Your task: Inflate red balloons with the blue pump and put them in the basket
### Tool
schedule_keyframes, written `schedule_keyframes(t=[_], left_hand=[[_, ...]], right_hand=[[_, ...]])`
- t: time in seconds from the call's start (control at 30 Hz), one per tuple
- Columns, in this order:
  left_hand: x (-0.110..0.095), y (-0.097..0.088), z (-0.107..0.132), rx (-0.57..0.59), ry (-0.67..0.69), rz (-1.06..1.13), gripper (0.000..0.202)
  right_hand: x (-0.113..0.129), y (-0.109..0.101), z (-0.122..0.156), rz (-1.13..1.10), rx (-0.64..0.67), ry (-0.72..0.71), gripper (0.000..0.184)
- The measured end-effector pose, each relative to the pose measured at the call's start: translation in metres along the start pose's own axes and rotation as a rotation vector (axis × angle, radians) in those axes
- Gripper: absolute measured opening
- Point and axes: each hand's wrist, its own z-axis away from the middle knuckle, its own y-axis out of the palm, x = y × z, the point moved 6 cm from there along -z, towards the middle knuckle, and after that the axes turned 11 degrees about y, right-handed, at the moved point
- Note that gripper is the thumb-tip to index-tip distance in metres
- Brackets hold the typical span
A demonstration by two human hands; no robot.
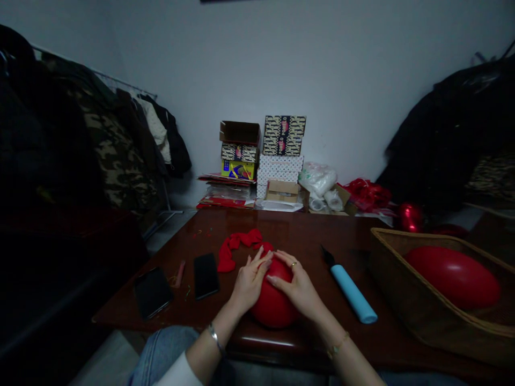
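Note:
A round red balloon (274,305) rests at the near edge of the dark wooden table (289,228), between my two hands. My left hand (251,281) lies along its upper left side, and my right hand (296,284), with a ring on one finger, curves over its upper right. The fingertips of both come together at the balloon's top; whether they pinch its neck is hidden. Just behind the hands curls a string of red uninflated balloons or cloth (235,241). A light blue hand pump (354,294) with a black nozzle lies to the right.
Two dark phones (206,275) (153,292) and a small reddish stick (179,273) lie at left. A wicker basket (426,316) on the right holds another red balloon (454,276). Boxes (279,171) and plastic bags (319,179) are stacked behind the table. Coats (112,145) hang at left.

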Motion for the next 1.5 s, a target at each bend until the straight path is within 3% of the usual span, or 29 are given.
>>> schedule_keyframes(t=[0.17,0.3,0.4,0.6,0.77,1.0,1.5], left_hand=[[-0.007,0.005,0.002,0.143,0.108,-0.185,0.040],[-0.011,0.004,0.002,0.090,0.160,-0.332,0.038],[-0.017,0.004,0.003,0.047,0.200,-0.407,0.042],[-0.032,0.009,-0.002,-0.013,0.278,-0.469,0.045],[-0.041,0.022,-0.013,-0.027,0.340,-0.463,0.043],[-0.066,0.052,-0.038,-0.040,0.453,-0.407,0.044],[-0.112,0.117,-0.078,0.017,0.532,-0.340,0.043]], right_hand=[[-0.006,0.000,0.009,0.135,0.112,-0.016,0.079],[-0.006,-0.002,0.015,0.315,0.141,0.020,0.105],[-0.003,-0.005,0.018,0.547,0.124,0.034,0.115],[0.002,-0.018,0.021,0.782,-0.026,-0.077,0.113],[0.004,-0.042,0.022,0.867,-0.176,-0.126,0.116],[0.005,-0.088,0.026,0.952,-0.315,-0.108,0.114],[-0.005,-0.171,0.037,1.009,-0.499,-0.054,0.111]])
